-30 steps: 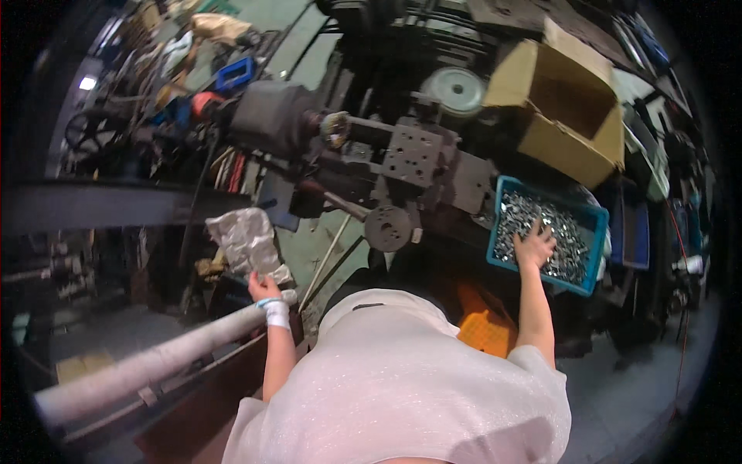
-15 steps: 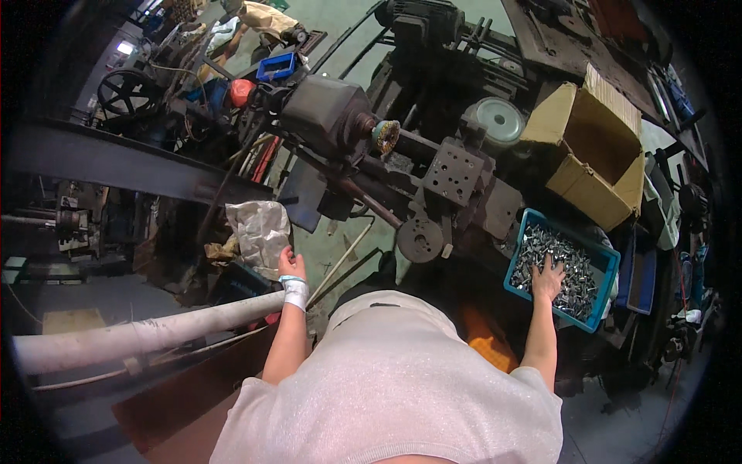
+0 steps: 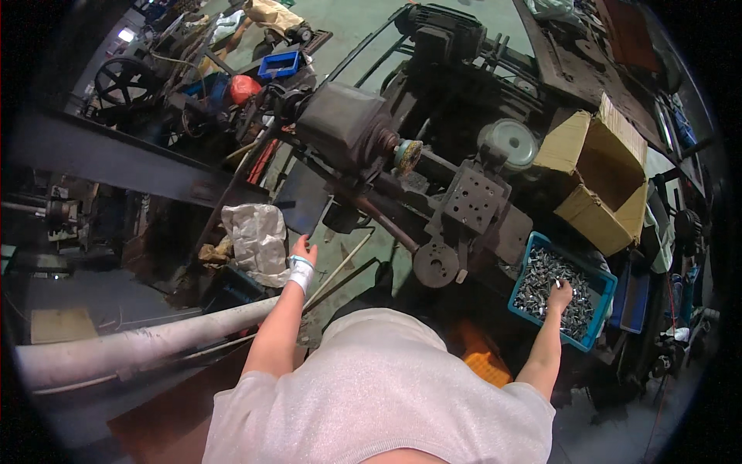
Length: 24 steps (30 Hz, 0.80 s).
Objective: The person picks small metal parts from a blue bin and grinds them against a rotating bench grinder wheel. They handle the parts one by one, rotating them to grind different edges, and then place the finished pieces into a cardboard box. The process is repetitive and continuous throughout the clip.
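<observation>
At the right stands a teal plastic crate (image 3: 519, 307) filled with small silver metal parts (image 3: 543, 272). Over this heap my right hand (image 3: 561, 297) is closed in a pinch, a shiny bit of one metal part (image 3: 557, 284) showing at the fingertips. My left hand (image 3: 304, 250) hangs in the air over the floor near a whitish sack (image 3: 257, 241), its fingers apart and nothing in them. A white wrap and a light blue band circle the left wrist. Ahead of me is a dark, greasy lathe-like machine with a spindle head (image 3: 406, 156) and a drilled block (image 3: 468, 201).
An open cardboard box (image 3: 591, 215) stands behind the crate, beside a round pale-topped container (image 3: 510, 144). A thick white pipe (image 3: 154, 335) runs along the left below a steel beam (image 3: 139, 158). Something orange (image 3: 487, 360) lies low near my right arm.
My right hand has gone from spread fingers in the metal parts to a pinch, lifting slightly. The left hand has risen a little and its fingers reach forward. The view has shifted somewhat.
</observation>
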Each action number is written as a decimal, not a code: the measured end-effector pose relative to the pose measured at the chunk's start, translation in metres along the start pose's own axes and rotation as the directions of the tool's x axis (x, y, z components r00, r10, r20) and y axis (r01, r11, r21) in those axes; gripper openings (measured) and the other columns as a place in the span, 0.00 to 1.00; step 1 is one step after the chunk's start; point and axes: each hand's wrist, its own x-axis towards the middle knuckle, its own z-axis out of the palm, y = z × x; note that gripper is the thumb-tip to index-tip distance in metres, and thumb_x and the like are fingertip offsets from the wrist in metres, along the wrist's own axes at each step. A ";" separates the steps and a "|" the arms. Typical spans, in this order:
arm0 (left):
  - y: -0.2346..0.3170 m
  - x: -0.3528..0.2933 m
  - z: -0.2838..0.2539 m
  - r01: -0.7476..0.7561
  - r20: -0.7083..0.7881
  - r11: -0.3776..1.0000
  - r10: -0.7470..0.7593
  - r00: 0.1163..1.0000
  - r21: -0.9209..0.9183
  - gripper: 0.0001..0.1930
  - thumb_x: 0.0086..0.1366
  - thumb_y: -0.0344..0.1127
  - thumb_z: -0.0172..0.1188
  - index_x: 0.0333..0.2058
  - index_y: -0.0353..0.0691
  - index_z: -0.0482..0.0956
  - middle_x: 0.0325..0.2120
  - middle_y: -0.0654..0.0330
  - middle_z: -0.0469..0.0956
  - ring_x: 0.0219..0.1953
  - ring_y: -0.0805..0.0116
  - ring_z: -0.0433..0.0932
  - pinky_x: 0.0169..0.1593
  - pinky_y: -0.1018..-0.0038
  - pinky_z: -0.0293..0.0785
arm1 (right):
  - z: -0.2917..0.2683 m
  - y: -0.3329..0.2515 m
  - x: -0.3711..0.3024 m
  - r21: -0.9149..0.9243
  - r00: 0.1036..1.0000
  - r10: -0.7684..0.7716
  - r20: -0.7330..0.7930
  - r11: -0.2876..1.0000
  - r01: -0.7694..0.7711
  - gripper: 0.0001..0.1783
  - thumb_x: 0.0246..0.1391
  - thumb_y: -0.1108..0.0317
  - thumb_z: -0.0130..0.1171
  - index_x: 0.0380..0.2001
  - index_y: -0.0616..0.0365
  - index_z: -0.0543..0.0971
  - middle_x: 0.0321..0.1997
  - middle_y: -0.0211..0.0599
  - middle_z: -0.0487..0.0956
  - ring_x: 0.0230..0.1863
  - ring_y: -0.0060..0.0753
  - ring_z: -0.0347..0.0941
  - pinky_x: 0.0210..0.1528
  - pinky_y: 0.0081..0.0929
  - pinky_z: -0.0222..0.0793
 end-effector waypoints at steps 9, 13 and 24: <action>0.033 0.060 0.052 -0.168 0.170 0.929 0.116 0.978 0.330 0.19 0.49 0.43 0.58 0.37 0.36 0.71 0.31 0.45 0.73 0.36 0.49 0.72 0.40 0.62 0.68 | -0.042 0.036 -0.030 0.723 0.885 0.189 0.426 -0.658 -0.208 0.07 0.46 0.65 0.51 0.23 0.57 0.71 0.26 0.33 0.71 0.18 0.21 0.60 0.09 0.13 0.44; 0.089 0.069 0.044 -0.091 0.290 0.901 -0.041 0.956 0.425 0.21 0.51 0.50 0.55 0.32 0.34 0.71 0.29 0.45 0.73 0.32 0.47 0.72 0.35 0.62 0.69 | -0.081 -0.031 -0.058 0.513 0.954 0.172 0.245 -0.858 0.023 0.12 0.47 0.64 0.48 0.35 0.58 0.70 0.33 0.34 0.69 0.28 0.25 0.63 0.13 0.15 0.50; -0.072 0.137 0.155 -0.454 0.401 0.733 0.266 0.877 0.507 0.15 0.57 0.42 0.43 0.36 0.42 0.74 0.39 0.57 0.74 0.38 0.67 0.74 0.40 0.74 0.70 | -0.134 -0.103 -0.054 0.524 0.954 0.220 0.202 -0.848 0.085 0.15 0.55 0.57 0.44 0.36 0.58 0.70 0.34 0.32 0.69 0.26 0.24 0.63 0.11 0.16 0.52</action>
